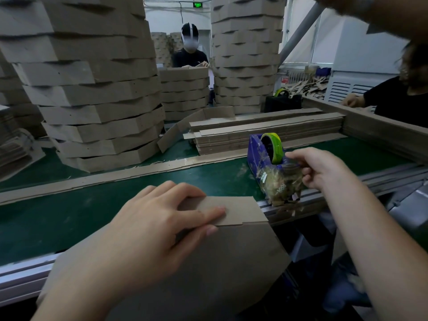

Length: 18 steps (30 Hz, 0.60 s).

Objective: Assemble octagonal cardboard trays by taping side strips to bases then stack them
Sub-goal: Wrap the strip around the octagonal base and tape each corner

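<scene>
The step in hand was taping a side strip [240, 209] to a base [243, 258]. The octagonal base lay at the near edge of the green desk [69, 216], partly overhanging it, with the strip stood up along its far edge. The left hand [148, 228] held that strip in place, thumb and forefinger laid on its near face and the other fingers curled behind it. The right hand [324, 170] was well apart at the blue tape dispenser [261, 154], fingers curled at its cutter end; whether they pinched tape could not be told. Finished trays [97, 100] stood stacked beyond, beside a pile of flat strips [266, 133]. The next move likely called for a length of tape brought across and pressed over the seam while the strip was kept flush.
</scene>
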Motion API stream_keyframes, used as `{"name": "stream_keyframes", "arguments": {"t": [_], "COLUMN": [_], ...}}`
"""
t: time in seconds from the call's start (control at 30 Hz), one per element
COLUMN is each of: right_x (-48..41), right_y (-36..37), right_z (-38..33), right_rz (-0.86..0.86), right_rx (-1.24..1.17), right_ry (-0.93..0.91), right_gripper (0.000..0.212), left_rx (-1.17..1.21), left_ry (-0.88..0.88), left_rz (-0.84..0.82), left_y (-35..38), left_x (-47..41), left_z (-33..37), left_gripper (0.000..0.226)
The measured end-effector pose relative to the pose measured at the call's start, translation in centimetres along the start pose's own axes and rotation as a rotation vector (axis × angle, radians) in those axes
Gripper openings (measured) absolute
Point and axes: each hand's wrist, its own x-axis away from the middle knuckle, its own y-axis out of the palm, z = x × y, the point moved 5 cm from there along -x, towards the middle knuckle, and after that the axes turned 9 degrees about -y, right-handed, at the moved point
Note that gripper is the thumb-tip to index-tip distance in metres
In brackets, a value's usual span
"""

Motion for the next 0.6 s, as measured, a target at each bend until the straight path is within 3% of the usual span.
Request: {"name": "stream_keyframes", "arguments": {"t": [0.23, 0.43, 0.5, 0.6], "right_x": [1.4, 5.0, 6.1, 6.6], "right_y": [-0.3, -0.3, -0.7, -2.1], "right_z": [-0.2, 0.6, 1.8, 3.6], "right_rz": [0.039, 0.048, 0.126, 0.282], "right_rx": [-0.266, -0.575, -0.356, 0.375], "right_ry": [-0.059, -0.287, -0.311, -0.348], "right_gripper": [0.018, 0.023, 0.026, 0.022], "left_rx": [-0.001, 0.009, 0.013, 0.04], "left_ry": [-0.001, -0.007, -0.009, -0.025], "left_rz": [0.0, 0.0, 0.007, 0.013], "left_y": [0.0, 0.0, 0.0, -0.2], "left_x": [-0.2, -0.5, -0.5, -0.4], "left_z": [0.0, -0.1, -0.2, -0.3], "left_gripper": [0.036, 0.037, 0.037, 0.037]}}
